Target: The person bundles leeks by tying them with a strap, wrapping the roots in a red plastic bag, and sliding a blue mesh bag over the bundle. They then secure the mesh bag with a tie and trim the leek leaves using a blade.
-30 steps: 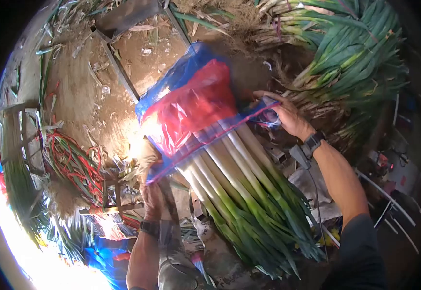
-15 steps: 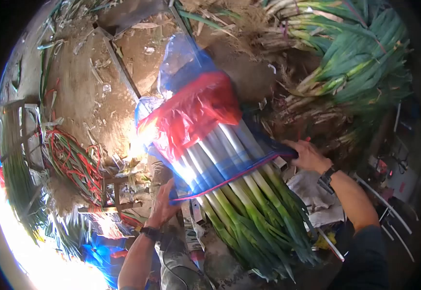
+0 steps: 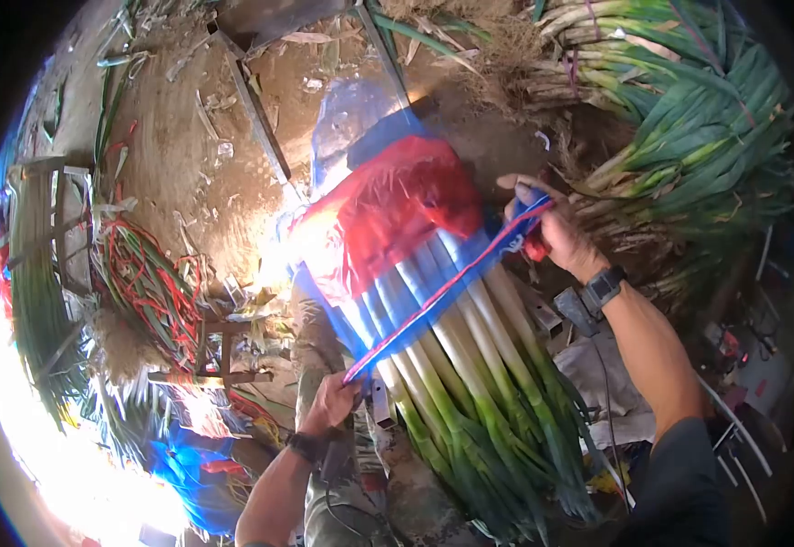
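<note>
Both hands grip the open edge of a blue-and-red plastic bag [image 3: 388, 219]: left hand [image 3: 333, 401] low, right hand [image 3: 547, 228] high. It covers the white ends of a long green-onion bundle [image 3: 479, 383], hiding the roots

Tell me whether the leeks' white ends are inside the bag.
Inside: the plastic bag covers the leeks' white ends; green tops stick out.

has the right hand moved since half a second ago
Yes. The right hand went up along the leek bundle, from beside the pale stalks to beside the red part of the bag, gripping the bag's edge.
</note>
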Tool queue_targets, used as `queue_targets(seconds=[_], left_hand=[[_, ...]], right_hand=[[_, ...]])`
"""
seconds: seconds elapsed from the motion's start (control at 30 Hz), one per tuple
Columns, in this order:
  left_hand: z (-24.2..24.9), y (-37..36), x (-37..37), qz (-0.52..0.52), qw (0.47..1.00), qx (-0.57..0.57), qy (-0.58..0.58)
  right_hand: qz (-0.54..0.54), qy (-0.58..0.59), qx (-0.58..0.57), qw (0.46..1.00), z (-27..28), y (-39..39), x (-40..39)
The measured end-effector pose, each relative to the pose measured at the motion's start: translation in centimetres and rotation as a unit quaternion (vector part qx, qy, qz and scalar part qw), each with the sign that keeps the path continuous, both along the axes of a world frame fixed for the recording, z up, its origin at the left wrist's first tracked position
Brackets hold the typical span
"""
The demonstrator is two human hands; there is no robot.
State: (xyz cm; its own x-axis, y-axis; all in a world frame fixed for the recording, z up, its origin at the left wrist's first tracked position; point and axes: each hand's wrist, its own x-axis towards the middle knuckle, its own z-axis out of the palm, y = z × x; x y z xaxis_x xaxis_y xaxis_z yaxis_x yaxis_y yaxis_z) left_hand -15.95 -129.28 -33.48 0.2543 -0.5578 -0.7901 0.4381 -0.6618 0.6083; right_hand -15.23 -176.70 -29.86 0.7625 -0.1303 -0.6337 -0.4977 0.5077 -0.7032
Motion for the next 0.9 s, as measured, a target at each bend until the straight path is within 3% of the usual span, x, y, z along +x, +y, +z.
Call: queue_targets(seconds=[0.03,0.07,0.1,0.17,0.2,0.23,0.27,0.33,0.37,0.4,0.43,0.47,0.5,0.53,0.57,0.6,0.67,0.7,0.73,0.77,0.8,0.87,0.9], left_hand=[[0.2,-0.1,0.1,-0.001,1.0,0.001,0.001],[1.0,-0.9,0.8,-0.019,0.997,0.047,0.061],[1.5,-1.5,1.5,-0.037,0.988,0.09,0.117],[2.4,-2.0,1.7,-0.032,0.997,0.052,0.052],[2.7,-2.1,2.3,-0.018,1.0,0.015,-0.013],[3.3,-2.1,3.2,-0.016,0.999,-0.007,0.033],[3.8,-2.1,2.5,-0.007,0.999,0.0,0.04],[3.7,-3.0,3.6,-0.028,0.985,-0.118,-0.124],[3.1,-2.2,3.8,-0.051,0.982,-0.087,-0.158],[2.6,-2.1,4.3,-0.049,0.983,-0.086,-0.156],[1.9,-2.6,4.9,-0.071,0.965,-0.097,-0.232],[1.3,-2.6,5.1,-0.093,0.941,-0.111,-0.307],[-2.2,-0.2,3.4,-0.102,0.94,-0.074,-0.318],[-2.1,-1.5,3.7,-0.101,0.939,-0.079,-0.319],[-1.3,-3.7,4.5,0.063,0.966,-0.096,-0.231],[-0.4,-4.2,5.1,0.226,0.96,-0.099,-0.13],[-0.1,-3.7,5.7,0.21,0.971,-0.075,-0.091],[-0.8,-3.5,5.3,0.25,0.965,-0.076,-0.039],[-1.7,-3.4,4.8,0.288,0.954,-0.078,0.013],[-3.6,-1.2,4.0,0.179,0.983,-0.042,-0.013],[-3.2,-0.8,3.1,0.179,0.983,-0.042,-0.012],[-2.0,-0.5,1.3,0.099,0.973,-0.061,-0.199],[-1.3,-0.9,1.5,0.018,0.953,-0.074,-0.292]], right_hand=[[0.134,0.034,-0.163,0.977,0.0,-0.2,-0.6],[0.263,0.067,-0.317,0.909,0.0,-0.6,-1.3],[0.359,0.006,-0.451,0.817,-0.4,-1.1,-3.4],[0.457,0.121,-0.435,0.766,-0.9,-3.2,-14.1],[0.447,0.153,-0.385,0.793,0.3,-3.2,-19.5],[0.438,0.196,-0.394,0.784,0.3,-2.8,-23.8],[0.419,0.176,-0.375,0.808,1.4,-1.1,-23.3],[0.42,0.349,-0.27,0.793,2.9,-0.1,-20.8],[0.421,0.341,-0.277,0.793,3.6,-0.7,-18.6],[0.423,0.257,-0.306,0.813,5.2,-0.8,-17.6],[0.422,0.177,-0.331,0.825,6.3,-0.7,-17.2],[0.424,0.184,-0.328,0.824,6.8,-0.5,-17.2],[0.438,0.202,-0.378,0.79,7.0,-0.5,-16.6],[0.449,0.218,-0.427,0.754,6.9,-0.7,-16.0],[0.448,0.218,-0.428,0.754,6.3,-1.0,-15.3],[0.36,0.23,-0.37,0.825,5.2,-0.7,-14.7],[0.163,0.247,-0.246,0.923,3.8,-0.9,-13.5],[0.163,0.248,-0.248,0.922,3.9,-0.6,-12.3],[0.17,0.167,-0.311,0.92,4.2,-0.1,-11.1],[0.176,0.084,-0.371,0.908,4.8,0.2,-10.0],[0.176,0.085,-0.372,0.908,5.4,0.1,-9.0],[0.091,0.211,-0.194,0.954,6.3,0.1,-7.7],[0.087,0.179,-0.202,0.959,6.3,0.4,-7.4]])
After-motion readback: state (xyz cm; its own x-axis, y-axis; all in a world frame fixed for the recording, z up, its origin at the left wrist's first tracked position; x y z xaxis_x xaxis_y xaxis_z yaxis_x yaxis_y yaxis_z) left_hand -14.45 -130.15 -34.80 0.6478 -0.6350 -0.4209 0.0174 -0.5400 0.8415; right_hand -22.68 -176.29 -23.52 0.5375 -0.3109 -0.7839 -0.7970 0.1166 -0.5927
